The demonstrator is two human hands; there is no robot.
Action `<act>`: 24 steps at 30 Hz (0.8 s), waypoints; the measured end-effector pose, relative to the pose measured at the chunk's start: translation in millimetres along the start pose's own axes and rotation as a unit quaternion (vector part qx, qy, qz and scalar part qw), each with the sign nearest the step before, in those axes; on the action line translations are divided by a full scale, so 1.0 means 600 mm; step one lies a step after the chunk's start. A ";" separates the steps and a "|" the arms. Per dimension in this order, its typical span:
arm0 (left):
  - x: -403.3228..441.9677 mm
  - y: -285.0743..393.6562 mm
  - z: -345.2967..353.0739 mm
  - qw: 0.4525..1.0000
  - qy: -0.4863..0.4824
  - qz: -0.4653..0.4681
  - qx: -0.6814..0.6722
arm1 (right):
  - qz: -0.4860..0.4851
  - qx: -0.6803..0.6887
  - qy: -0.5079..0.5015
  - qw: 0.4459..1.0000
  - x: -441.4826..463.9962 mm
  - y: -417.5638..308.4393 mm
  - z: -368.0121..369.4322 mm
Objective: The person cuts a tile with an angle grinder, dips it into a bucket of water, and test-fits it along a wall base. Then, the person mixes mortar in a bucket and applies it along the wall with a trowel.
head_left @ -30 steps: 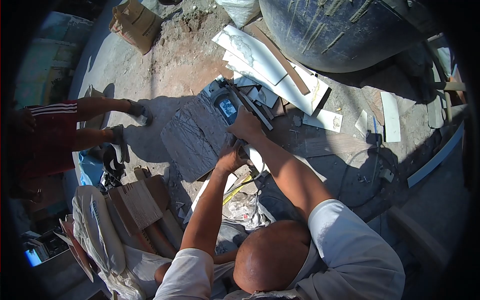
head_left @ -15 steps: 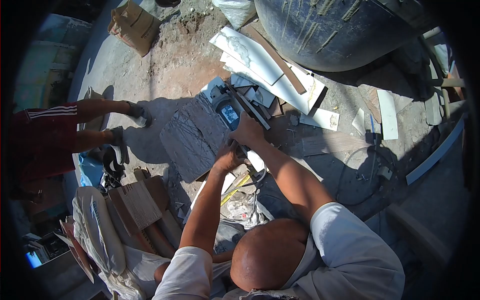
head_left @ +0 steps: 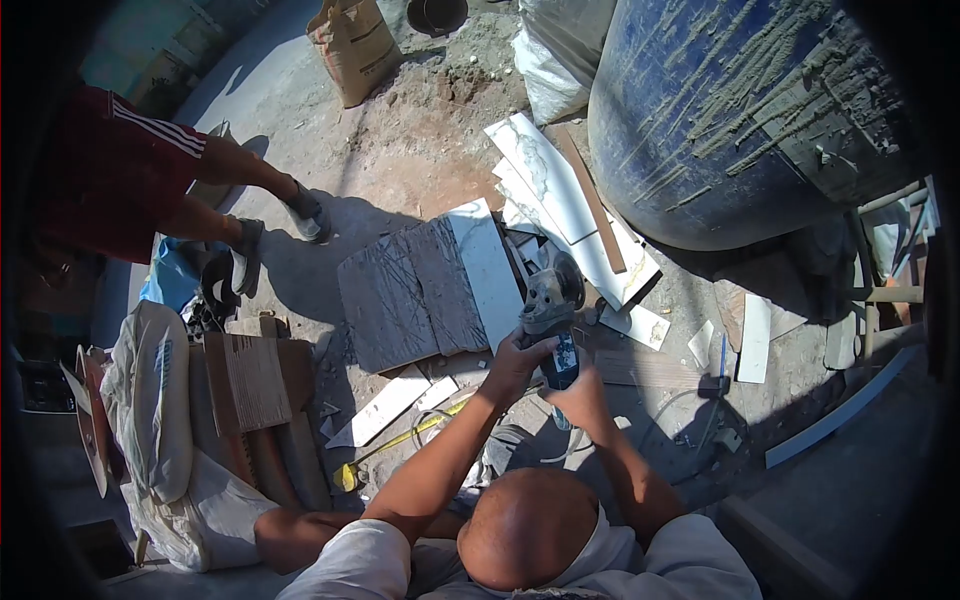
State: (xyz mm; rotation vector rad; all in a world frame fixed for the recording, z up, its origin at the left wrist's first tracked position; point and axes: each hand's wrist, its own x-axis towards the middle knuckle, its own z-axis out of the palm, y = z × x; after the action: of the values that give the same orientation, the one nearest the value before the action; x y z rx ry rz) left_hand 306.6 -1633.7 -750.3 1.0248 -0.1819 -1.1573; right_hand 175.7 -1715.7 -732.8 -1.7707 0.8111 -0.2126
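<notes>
An angle grinder is between my hands, its disc guard pointing away from me. My left hand wraps the body near the gear head. Behind it, my right hand grips the rear part, close to where the cord leaves. To the left of the grinder's head lies a pale tile piece. It rests along the edge of brown scored slabs on the ground. Whether the disc is spinning cannot be made out.
Marbled white tiles lie ahead, beside a large blue mortar-stained barrel. A person in red shorts stands at left. A yellow tape measure, a paper sack and stacked cardboard are around. A cord crosses the ground.
The grinder has come off the tile and slabs, back and to the right. My left hand has shifted forward to its head end, my right hand to the rear. The view has swung.
</notes>
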 end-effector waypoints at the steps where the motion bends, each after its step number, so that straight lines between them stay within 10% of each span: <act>1: -0.006 -0.008 0.012 1.000 0.002 0.009 -0.011 | 0.035 -0.013 0.001 0.999 -0.017 0.002 -0.005; 8: -0.031 -0.080 0.020 0.996 0.050 -0.076 -0.004 | 0.057 -0.113 0.076 0.989 -0.071 0.056 -0.017; 12: -0.073 -0.059 -0.003 0.840 0.345 -0.139 0.394 | 0.090 -0.111 0.057 0.988 -0.053 0.007 -0.044; 15: -0.050 -0.158 -0.084 0.824 0.488 -0.149 0.248 | 0.047 -0.075 0.075 0.993 -0.044 0.009 -0.057; 18: -0.038 -0.145 -0.102 0.936 0.281 -0.166 -0.129 | 0.063 -0.075 0.059 0.993 -0.043 0.024 -0.066; 24: -0.061 -0.044 -0.098 0.970 0.128 -0.084 -0.191 | 0.092 -0.092 0.057 0.990 -0.050 0.032 -0.087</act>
State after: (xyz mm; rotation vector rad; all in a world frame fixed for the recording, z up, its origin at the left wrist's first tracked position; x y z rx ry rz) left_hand 308.1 -1570.6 -789.3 0.8460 0.3289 -1.1435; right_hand 118.4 -1740.4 -723.8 -1.8548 1.1008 -0.1202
